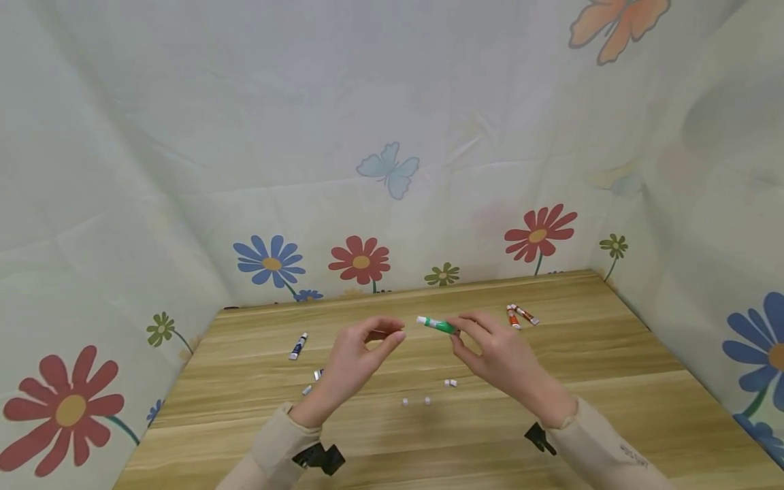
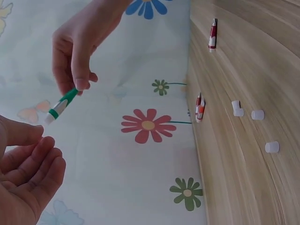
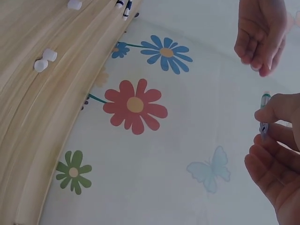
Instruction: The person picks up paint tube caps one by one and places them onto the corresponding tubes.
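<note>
Cream sleeves reach over a wood-grain table. The left hand curves loosely, thumb and forefinger narrowly apart with nothing visible between them. Opposite, the right hand pinches a green paint tube near its tail, in the air above the table, white end toward the left hand. It should be light, soft-walled and slightly slick; a gentle hold by the flat tail would avoid squeezing paint out. Two red paint tubes, a dark blue paint tube and four white caps lie below.
</note>
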The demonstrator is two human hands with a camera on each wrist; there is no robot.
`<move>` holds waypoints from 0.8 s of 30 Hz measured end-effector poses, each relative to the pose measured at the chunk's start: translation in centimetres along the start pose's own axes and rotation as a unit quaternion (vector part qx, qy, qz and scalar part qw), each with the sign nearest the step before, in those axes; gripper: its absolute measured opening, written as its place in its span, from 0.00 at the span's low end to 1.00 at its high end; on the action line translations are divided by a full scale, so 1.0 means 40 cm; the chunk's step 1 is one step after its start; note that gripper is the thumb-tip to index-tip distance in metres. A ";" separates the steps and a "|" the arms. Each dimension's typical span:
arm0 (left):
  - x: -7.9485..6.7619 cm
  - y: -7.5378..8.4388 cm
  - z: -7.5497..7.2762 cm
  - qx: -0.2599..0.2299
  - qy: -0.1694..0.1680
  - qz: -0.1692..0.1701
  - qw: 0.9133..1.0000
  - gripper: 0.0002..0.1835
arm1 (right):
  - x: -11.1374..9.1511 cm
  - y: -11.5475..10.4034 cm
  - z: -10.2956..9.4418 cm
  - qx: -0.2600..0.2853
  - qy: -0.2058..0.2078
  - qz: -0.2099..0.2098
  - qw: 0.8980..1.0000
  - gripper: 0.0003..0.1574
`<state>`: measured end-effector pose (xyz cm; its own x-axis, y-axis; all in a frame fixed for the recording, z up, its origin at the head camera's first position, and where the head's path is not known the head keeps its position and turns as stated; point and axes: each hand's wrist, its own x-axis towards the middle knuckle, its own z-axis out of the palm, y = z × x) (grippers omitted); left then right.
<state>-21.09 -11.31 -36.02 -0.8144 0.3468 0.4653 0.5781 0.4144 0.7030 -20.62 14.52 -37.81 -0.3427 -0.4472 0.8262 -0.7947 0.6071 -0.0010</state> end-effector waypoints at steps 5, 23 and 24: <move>-0.002 -0.014 -0.006 0.025 0.008 0.021 0.999 0.08 | -0.001 0.026 0.000 -0.012 0.012 0.028 0.999 0.17; -0.024 -0.083 0.007 0.070 -0.031 0.038 0.996 0.06 | -0.057 0.174 0.052 -0.031 -0.016 0.198 0.980 0.12; -0.027 -0.087 0.008 0.072 -0.033 0.036 0.996 0.06 | -0.062 0.185 0.054 -0.033 -0.022 0.208 0.977 0.12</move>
<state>-22.23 -12.84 -39.14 -0.7681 0.4332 0.4715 0.6401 0.5004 0.5830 -26.75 18.69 -41.08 -0.6524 -0.1796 0.7363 -0.5475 0.7835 -0.2940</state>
